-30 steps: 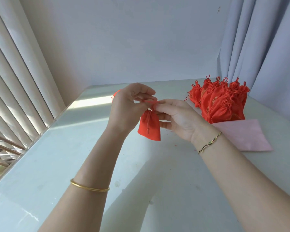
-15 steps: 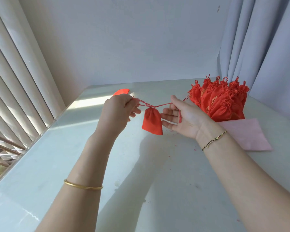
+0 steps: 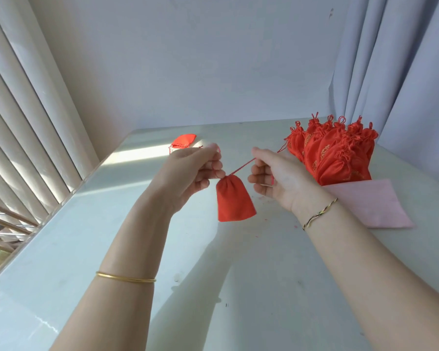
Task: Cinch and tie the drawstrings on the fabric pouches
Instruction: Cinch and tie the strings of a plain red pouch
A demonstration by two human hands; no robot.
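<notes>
A small red fabric pouch (image 3: 233, 198) hangs in the air between my hands, its mouth gathered tight. My left hand (image 3: 190, 173) pinches the pouch's neck and cord at its upper left. My right hand (image 3: 274, 178) grips the red drawstring (image 3: 243, 167), which runs taut from the pouch's top up to its fingers; a cord end hangs in the palm. Several tied red pouches (image 3: 332, 153) stand bunched at the right.
A pink cloth (image 3: 380, 206) lies under the bunch at the right. One flat red pouch (image 3: 184, 141) lies at the back left of the pale table (image 3: 213, 287). Blinds line the left edge; a grey curtain hangs at the right.
The pouch's mouth has been pulled shut. My left hand moved in close to the pouch's neck, and the cord on the right now rises at a steeper slant.
</notes>
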